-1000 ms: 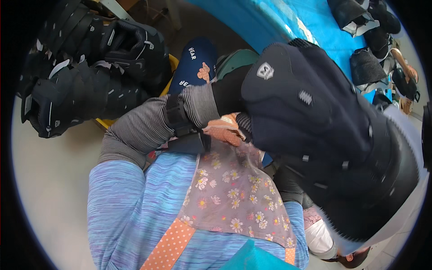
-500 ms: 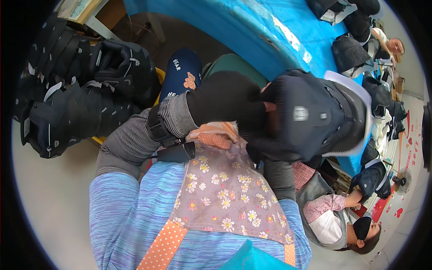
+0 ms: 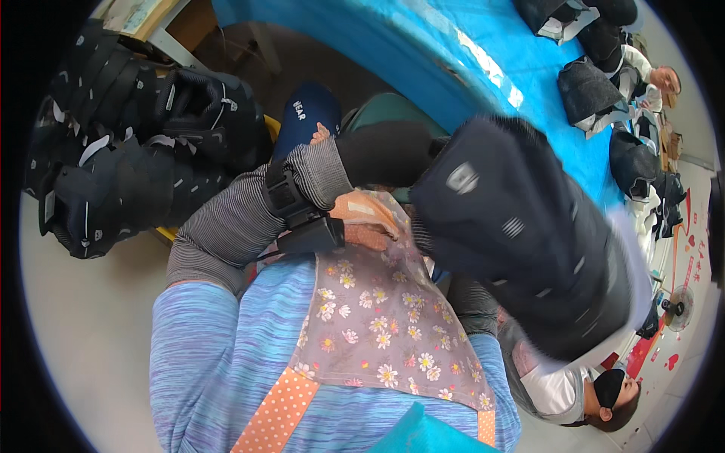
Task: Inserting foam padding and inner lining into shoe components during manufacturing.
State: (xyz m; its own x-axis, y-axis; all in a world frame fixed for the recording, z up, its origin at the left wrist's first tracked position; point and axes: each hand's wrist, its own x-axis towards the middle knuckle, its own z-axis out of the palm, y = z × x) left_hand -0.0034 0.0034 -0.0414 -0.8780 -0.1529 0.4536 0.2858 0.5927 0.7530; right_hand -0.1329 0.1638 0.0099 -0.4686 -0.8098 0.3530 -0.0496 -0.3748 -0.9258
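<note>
A dark navy-black shoe upper [image 3: 513, 226] with a white lining edge at its far end hangs in the air before my chest, slightly blurred. My left arm, in a black sleeve [image 3: 385, 155], reaches to its near upper end, and the left hand's fingers are tucked out of sight there, holding the upper. My right forearm, in a grey striped sleeve [image 3: 472, 302], runs up beneath the upper, which covers the right hand completely.
Stacks of black shoe uppers [image 3: 136, 166] stand at my left. A blue-covered table [image 3: 362, 45] curves ahead, with more uppers [image 3: 589, 90] along its right side. Two people sit at the right, one wearing a black mask [image 3: 608, 386]. A fan [image 3: 677, 308] stands behind them.
The shoe upper has turned, its white-edged end swinging down and nearer on the right, and now shows its long side. My left arm has shifted slightly right.
</note>
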